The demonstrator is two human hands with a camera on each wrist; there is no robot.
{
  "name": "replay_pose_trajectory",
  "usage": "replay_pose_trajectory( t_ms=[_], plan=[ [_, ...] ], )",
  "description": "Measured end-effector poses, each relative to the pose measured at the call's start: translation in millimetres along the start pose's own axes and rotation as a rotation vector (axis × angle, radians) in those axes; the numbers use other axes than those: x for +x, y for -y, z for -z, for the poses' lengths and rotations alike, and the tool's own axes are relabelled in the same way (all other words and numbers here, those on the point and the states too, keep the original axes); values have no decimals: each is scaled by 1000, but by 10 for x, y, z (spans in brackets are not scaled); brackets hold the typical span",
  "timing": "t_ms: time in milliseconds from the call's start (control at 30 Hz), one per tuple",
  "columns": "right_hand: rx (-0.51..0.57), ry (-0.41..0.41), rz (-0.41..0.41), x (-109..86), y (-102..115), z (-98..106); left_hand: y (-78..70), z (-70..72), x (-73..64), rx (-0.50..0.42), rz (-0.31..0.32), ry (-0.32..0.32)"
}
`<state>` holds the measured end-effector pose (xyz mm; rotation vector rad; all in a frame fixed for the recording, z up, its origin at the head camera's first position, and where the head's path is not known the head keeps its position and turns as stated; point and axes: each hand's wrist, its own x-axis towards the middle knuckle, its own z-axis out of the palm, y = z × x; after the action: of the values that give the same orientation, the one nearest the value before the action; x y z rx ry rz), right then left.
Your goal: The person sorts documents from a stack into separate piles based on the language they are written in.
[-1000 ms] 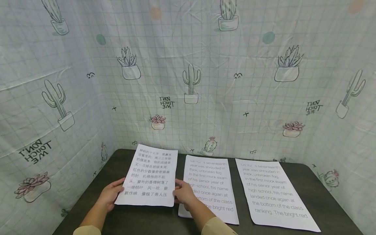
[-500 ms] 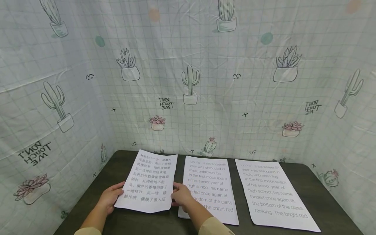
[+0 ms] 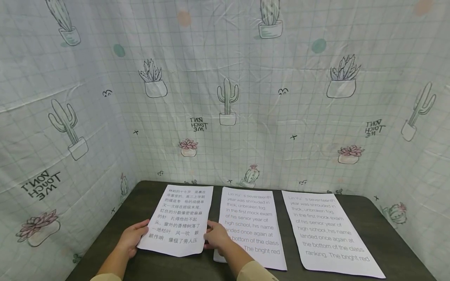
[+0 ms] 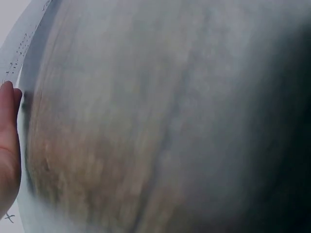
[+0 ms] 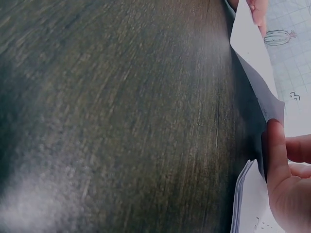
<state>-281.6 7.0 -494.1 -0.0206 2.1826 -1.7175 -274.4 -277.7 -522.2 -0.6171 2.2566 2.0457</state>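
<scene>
A white sheet of paper point(image 3: 177, 220) printed with Chinese text is held at the left of the dark table. My left hand point(image 3: 133, 239) grips its left edge near the lower corner. On the opposite side, my right hand point(image 3: 217, 237) pinches the right edge with thumb and fingers. The right wrist view shows the paper point(image 5: 255, 58) bowed, its near edge raised off the table, with my right thumb point(image 5: 276, 150) at its side. In the left wrist view only part of my left hand point(image 4: 8, 145) appears, at the left border.
A stack of paper printed in English point(image 3: 249, 222) lies just right of the held sheet, partly under my right forearm. Farther right lies another English-printed paper point(image 3: 327, 230). A cactus-patterned cloth point(image 3: 260, 148) hangs around the dark wooden table point(image 3: 140, 199).
The Chinese-printed sheet has come down, its top edge lower over the table and its bottom edge nearer me. Both hands have shifted slightly down with it, keeping their grip.
</scene>
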Motion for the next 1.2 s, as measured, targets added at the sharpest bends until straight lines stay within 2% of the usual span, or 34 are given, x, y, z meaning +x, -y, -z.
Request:
replay_pose_trajectory(
  t_ms=[233, 367, 733, 967, 1200],
  plan=[
    [-21, -14, 13, -4, -8, -29, -19, -17, -27, 41, 10, -34],
    [-49, -17, 19, -12, 8, -48, -37, -1, -31, 72, 8, -27],
    [-210, -44, 17, -70, 97, -54, -163, 84, -90, 132, -40, -25],
    [-246, -56, 41, -108, 143, -46, -213, 94, -102, 64, -60, -23],
    [-224, -37, 115, -114, 162, -14, -286, 61, -137, 62, -61, 0]
  ],
)
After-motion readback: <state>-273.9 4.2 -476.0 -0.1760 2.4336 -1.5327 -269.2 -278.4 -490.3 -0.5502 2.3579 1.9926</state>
